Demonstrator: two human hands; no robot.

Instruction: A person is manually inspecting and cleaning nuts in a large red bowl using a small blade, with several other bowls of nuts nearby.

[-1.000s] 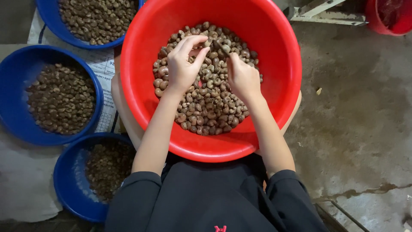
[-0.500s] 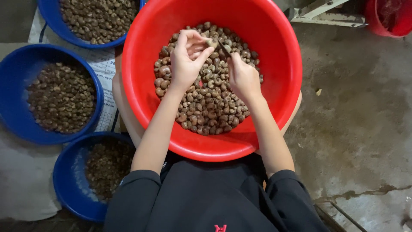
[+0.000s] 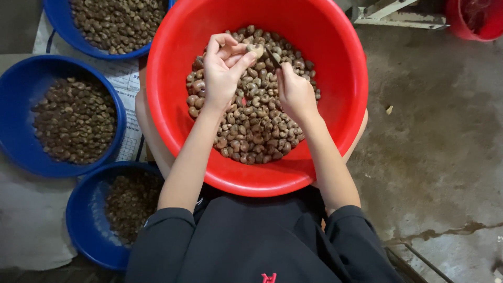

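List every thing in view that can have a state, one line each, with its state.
Left hand: raised over the red basin, fingers pinching one pale nut.
Right hand: closed on a small dark tool that touches that nut.
Red basin: partly filled with brown nuts.
Three blue basins: each holds brown nuts.
Concrete floor: stained and cracked.

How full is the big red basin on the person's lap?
Partly full. The red basin holds a heap of brown nuts over its bottom only; its smooth red inner wall shows bare all round above them.
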